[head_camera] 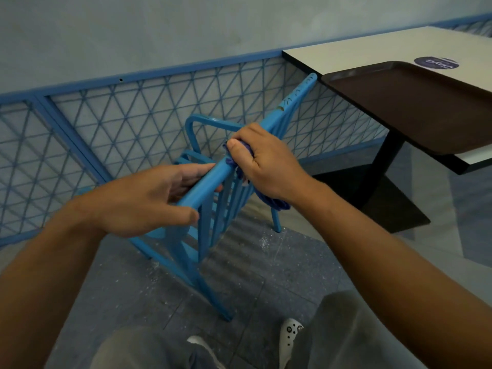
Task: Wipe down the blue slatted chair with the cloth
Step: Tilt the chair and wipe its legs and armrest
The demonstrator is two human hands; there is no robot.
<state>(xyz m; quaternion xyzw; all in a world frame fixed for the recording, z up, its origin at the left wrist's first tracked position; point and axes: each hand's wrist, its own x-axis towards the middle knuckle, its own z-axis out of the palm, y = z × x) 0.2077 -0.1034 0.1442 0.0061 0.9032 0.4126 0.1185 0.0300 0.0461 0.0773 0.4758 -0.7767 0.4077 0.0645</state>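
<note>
Left hand (145, 198): reached in from the low left, palm turned inward. Fingers curled round the top bar of the chair (202, 191), thumb under the bar near its low end. Grip clamped on the bar.

Right hand (262, 163): came in from the low right, arm stretched long. Held the cloth (269, 201) bunched against the same bar, a bit higher up. Thumb pressed on top, fingers wrapped over the bar and the cloth. Grip clamped on the cloth. Loose purple end of the cloth hung down under the wrist, beside the slats.

Chair: blue, tipped over at a slant, top bar running from low left up to the right. Slats hung down from the bar. Legs rested on the floor (266, 278), between the two arms. Stood just beside a blue mesh fence (127, 115), below a pale wall (159, 30).

Floor: grey tiles, with white specks and dust round the chair legs.

Table (372, 46): white top with a dark edge, on the right, on a black post and base. Brown tray (415, 102) lay on it, sticking out past the near edge. Round dark sticker (436, 62) on the top, just behind the tray.

Grey trouser legs (346, 336) and white shoes (288, 339) showed at the bottom.
</note>
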